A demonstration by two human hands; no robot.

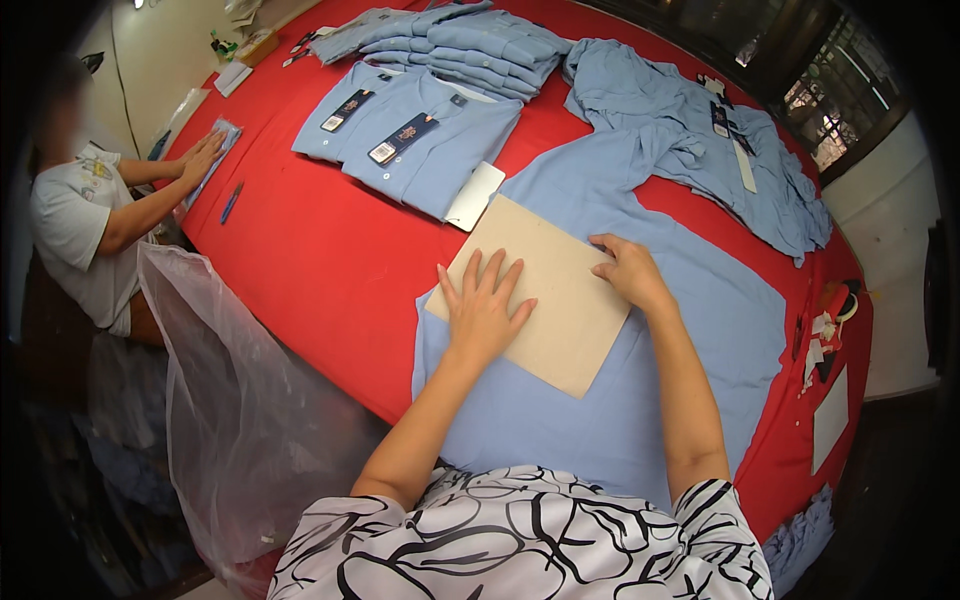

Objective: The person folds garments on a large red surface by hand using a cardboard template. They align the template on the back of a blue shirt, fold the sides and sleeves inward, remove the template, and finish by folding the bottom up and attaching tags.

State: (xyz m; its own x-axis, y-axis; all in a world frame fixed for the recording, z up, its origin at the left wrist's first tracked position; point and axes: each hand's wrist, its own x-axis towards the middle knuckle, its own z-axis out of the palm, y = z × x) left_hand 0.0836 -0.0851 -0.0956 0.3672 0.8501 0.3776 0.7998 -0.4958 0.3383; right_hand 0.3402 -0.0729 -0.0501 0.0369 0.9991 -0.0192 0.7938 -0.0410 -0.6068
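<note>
A square beige cardboard sheet [560, 290] lies on a light blue garment [700, 290] spread over the table. My left hand [482, 312] rests flat on the sheet's left part, fingers spread. At the sheet's right edge is my right hand [635, 275], its thumb and forefinger bent but apart, touching the board and holding nothing that I can see. Its other fingers are partly hidden. Just beyond the sheet sit folded blue shirts [420, 140] with dark hang tags [404, 138]. A white card [475, 196] lies beside the sheet's upper corner.
Stacked folded shirts [470, 45] and a rumpled blue garment [720, 170] occupy the far side of the red-covered table [310, 290]. At left, another person's hands [203, 155] press blue cloth. A pen [231, 204] lies nearby. Clear plastic [230, 390] hangs over the near-left edge.
</note>
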